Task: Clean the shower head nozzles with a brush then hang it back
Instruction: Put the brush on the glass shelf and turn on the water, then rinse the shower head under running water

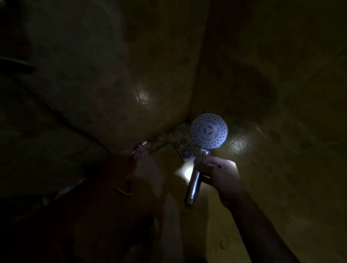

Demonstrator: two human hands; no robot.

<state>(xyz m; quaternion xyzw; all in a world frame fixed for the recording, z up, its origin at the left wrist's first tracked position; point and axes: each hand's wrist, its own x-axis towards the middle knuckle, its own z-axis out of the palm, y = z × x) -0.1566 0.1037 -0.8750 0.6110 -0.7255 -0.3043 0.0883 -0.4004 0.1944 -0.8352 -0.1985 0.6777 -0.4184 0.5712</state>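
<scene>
The room is very dark. The shower head [209,131] is round and white, with its dotted nozzle face turned toward me. Its chrome handle [193,185] points down, with no hose visible at the end. My right hand [220,173] grips the handle just below the head. My left hand [120,166] is dim, lower left of the shower head and well apart from it. It seems closed around a small pinkish brush [138,151] that sticks up from the fingers; its bristles are too dark to make out.
Glossy tiled walls meet in a corner [196,81] behind the shower head. Below lie a strip of pebble-pattern floor [168,137] and a white round floor drain [186,153]. A bright light reflection [185,172] shines beside the handle.
</scene>
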